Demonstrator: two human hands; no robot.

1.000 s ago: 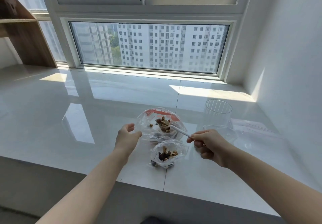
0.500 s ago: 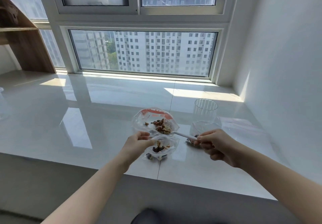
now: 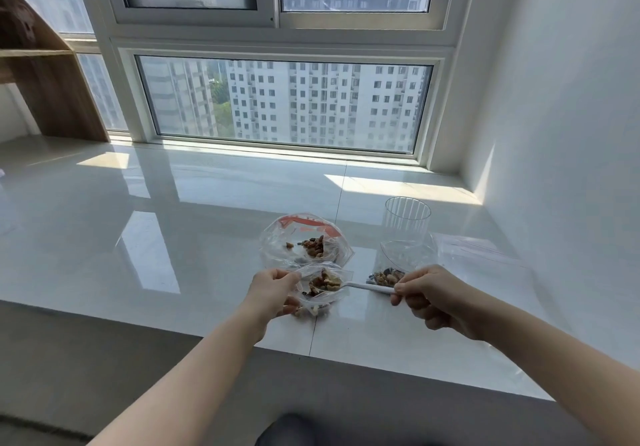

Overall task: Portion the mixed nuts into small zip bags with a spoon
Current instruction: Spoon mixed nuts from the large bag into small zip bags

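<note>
A large clear zip bag [image 3: 304,241] with a red strip lies open on the white counter, mixed nuts [image 3: 313,248] inside it. Just in front of it my left hand [image 3: 273,293] grips the rim of a small zip bag [image 3: 320,298] and holds it open. My right hand [image 3: 433,296] holds a white plastic spoon [image 3: 367,287] by its handle. The spoon's bowl, heaped with nuts, sits at the mouth of the small bag. A second small bag [image 3: 398,265] with nuts at its bottom lies to the right, by my right hand.
A clear ribbed plastic cup [image 3: 407,218] stands behind the second bag. Flat unused zip bags [image 3: 481,255] lie at the right near the white wall. The counter's front edge [image 3: 242,338] runs under my forearms. A wooden shelf [image 3: 45,74] stands at the far left.
My left hand moved from the large bag to the small bag and took hold of its rim. My right hand carried the loaded spoon from the large bag to the small bag's mouth.
</note>
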